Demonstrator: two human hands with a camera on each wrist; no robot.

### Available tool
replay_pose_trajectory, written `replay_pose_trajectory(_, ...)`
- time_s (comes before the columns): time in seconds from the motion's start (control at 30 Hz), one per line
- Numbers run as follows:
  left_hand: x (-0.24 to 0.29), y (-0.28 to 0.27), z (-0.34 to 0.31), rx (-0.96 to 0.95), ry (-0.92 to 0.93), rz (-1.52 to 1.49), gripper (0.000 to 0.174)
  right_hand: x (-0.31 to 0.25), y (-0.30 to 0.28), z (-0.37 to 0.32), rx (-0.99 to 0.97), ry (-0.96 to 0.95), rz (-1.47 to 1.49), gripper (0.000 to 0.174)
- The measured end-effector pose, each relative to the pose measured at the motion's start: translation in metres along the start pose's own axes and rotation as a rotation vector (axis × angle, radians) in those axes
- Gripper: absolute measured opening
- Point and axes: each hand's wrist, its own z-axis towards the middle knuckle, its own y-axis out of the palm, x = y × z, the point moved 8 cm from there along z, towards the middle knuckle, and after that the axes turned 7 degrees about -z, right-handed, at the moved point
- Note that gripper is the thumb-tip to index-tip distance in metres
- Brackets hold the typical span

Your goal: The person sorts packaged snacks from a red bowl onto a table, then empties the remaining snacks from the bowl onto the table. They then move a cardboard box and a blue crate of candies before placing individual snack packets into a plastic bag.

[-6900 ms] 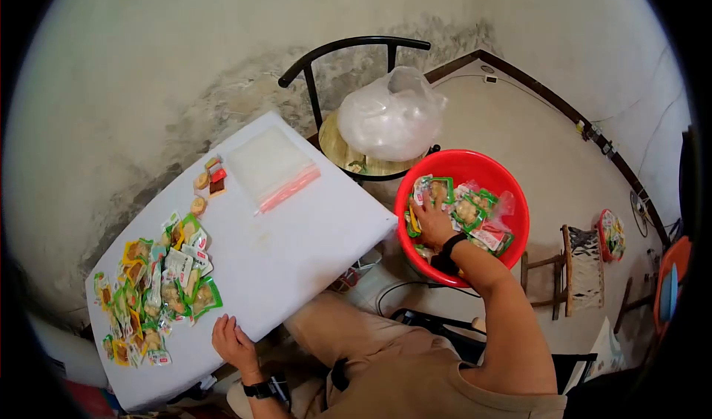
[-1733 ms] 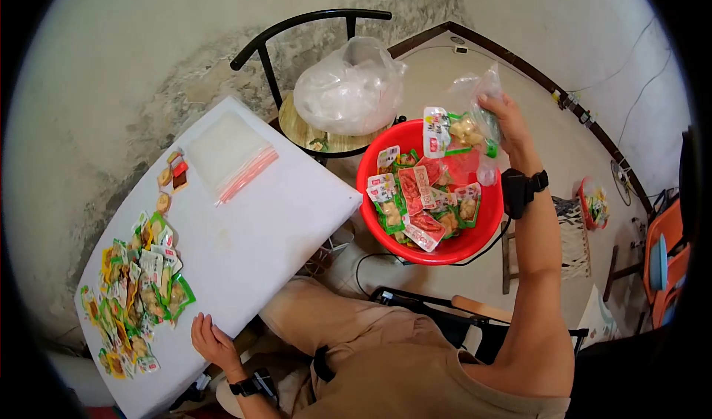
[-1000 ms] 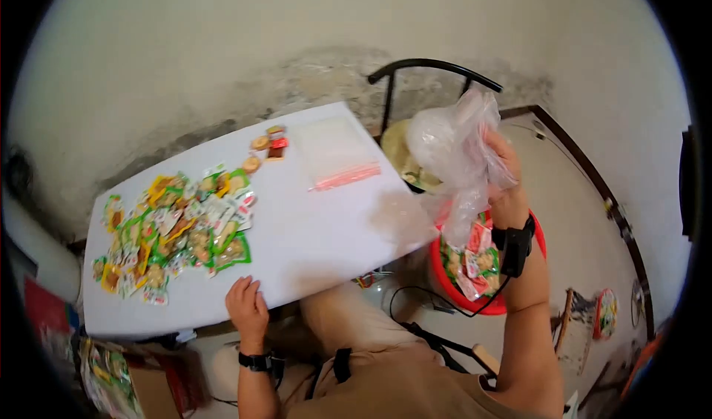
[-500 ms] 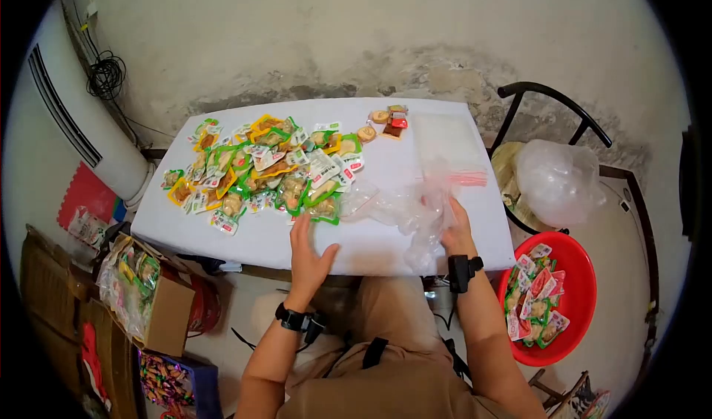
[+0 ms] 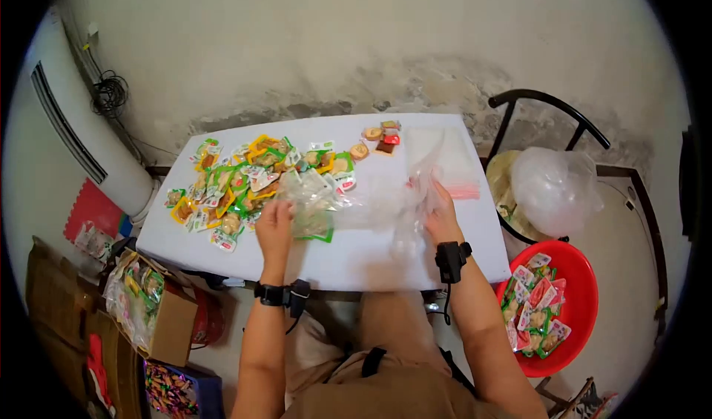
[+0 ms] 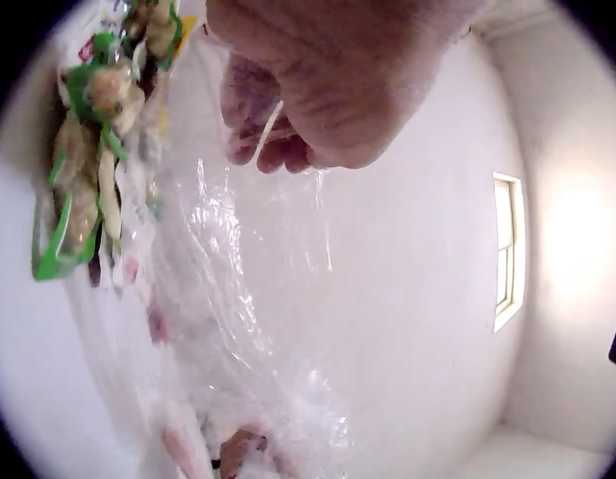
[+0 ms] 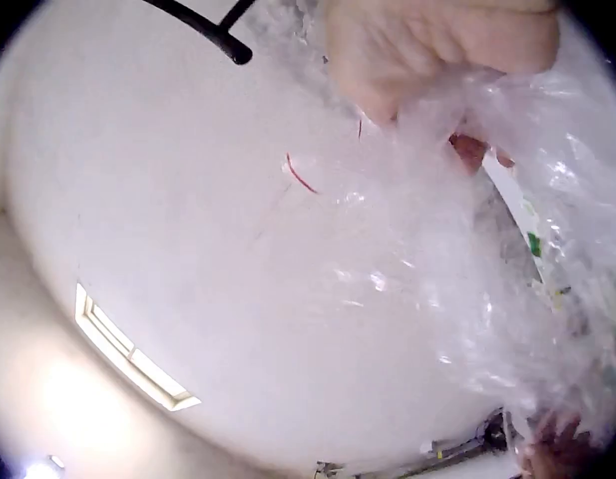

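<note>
A crumpled clear plastic bag stretches between my two hands over the front of the table. My left hand has its fingers curled and pinches the bag's left end, beside the snack packets. At the other end my right hand grips a bunched part of the film. In the left wrist view the film hangs below the curled left fingers. The right wrist view shows loose film spreading under the right hand. Seen through the bag, a green-edged packet lies on the table.
Vacuum-sealed snack packets are heaped on the table's left. Small cakes and flat zip bags lie at the back. A red basin of packets stands right, near a chair bearing a puffed plastic bag. A cardboard box stands left.
My right hand has lifted the clear bag from over the red basin and brought it left to the table. My left hand has left the table's edge and taken the bag's other end.
</note>
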Motion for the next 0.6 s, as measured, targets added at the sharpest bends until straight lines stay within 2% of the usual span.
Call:
replay_pose_trajectory(0.03,-0.009,-0.017,0.002,0.071,-0.142,-0.114,0.019,0.005,0.007,0.014,-0.018,0.000,0.010,0.033)
replay_pose_trajectory(0.07,-0.007,-0.029,0.005,0.086,-0.131,-0.102,0.019,0.021,0.005,0.031,0.077,0.092,0.105,0.036)
replay_pose_trajectory(0.1,-0.013,-0.044,0.004,0.142,-0.222,-0.125,0.020,0.039,0.004,0.044,0.172,0.189,0.197,0.040)
replay_pose_trajectory(0.13,-0.019,-0.057,0.001,0.200,-0.313,-0.148,0.020,0.049,0.009,0.056,0.152,0.198,0.207,0.040)
replay_pose_trajectory(0.2,-0.022,-0.083,-0.008,0.222,-0.315,-0.165,0.020,0.086,0.024,0.071,0.138,0.376,0.026,0.048)
replay_pose_trajectory(0.23,-0.024,-0.086,-0.014,0.236,-0.370,-0.203,0.021,0.085,0.035,0.067,0.125,0.380,0.033,0.048)
replay_pose_trajectory(0.3,-0.024,-0.094,-0.022,0.261,-0.451,-0.228,0.025,0.057,0.035,0.045,0.295,0.279,-0.469,0.056)
replay_pose_trajectory(0.33,-0.022,-0.099,-0.025,0.266,-0.447,-0.226,0.025,0.063,0.034,0.039,0.289,0.278,-0.467,0.056)
replay_pose_trajectory(0.4,-0.019,-0.104,-0.031,0.282,-0.432,-0.373,0.030,0.029,0.041,0.025,0.337,-0.239,-1.360,0.057)
replay_pose_trajectory(0.43,-0.016,-0.104,-0.033,0.282,-0.433,-0.374,0.030,0.020,0.057,0.013,0.209,-0.373,-1.282,0.057)
replay_pose_trajectory(0.47,-0.013,-0.101,-0.035,0.262,-0.440,-0.447,0.034,0.008,0.068,0.001,0.209,-0.375,-1.284,0.057)
replay_pose_trajectory(0.53,-0.002,-0.095,-0.040,0.237,-0.451,-0.527,0.038,0.021,0.106,-0.015,-0.166,-0.092,-0.929,0.054)
replay_pose_trajectory(0.6,0.013,-0.079,-0.045,0.167,-0.463,-0.636,0.044,0.031,0.119,-0.026,-0.187,-0.069,-0.843,0.050)
